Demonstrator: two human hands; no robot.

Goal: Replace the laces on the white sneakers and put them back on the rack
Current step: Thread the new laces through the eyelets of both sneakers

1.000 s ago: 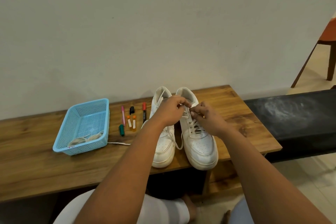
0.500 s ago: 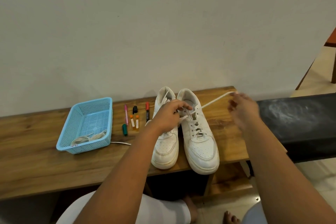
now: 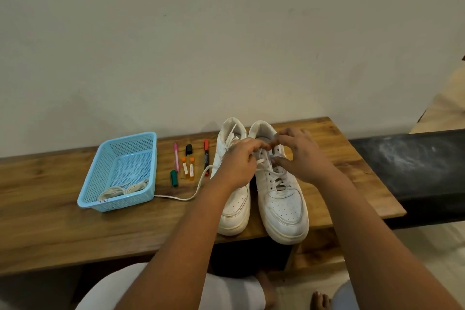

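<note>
Two white sneakers stand side by side on the wooden bench [image 3: 63, 229], toes toward me: the left sneaker [image 3: 232, 211] and the right sneaker [image 3: 283, 206]. My left hand [image 3: 239, 163] and my right hand [image 3: 300, 156] meet over the upper eyelets of the right sneaker, fingertips pinched on its white lace [image 3: 275, 178]. A loose lace end [image 3: 186, 197] trails left across the bench from under my left hand. Coiled laces [image 3: 123, 189] lie in the blue basket [image 3: 100, 178].
Between basket and sneakers lie a pink pen [image 3: 176, 156], a red marker [image 3: 206, 153], a black cap [image 3: 188, 150], a green cap [image 3: 174, 178] and two small orange tubes [image 3: 188, 170]. A black bench top [image 3: 412, 171] adjoins on the right. A plain wall stands behind.
My right hand, which had pulled the lace out far to the right, has come back to the right sneaker's eyelets beside my left hand. A lace end now trails left.
</note>
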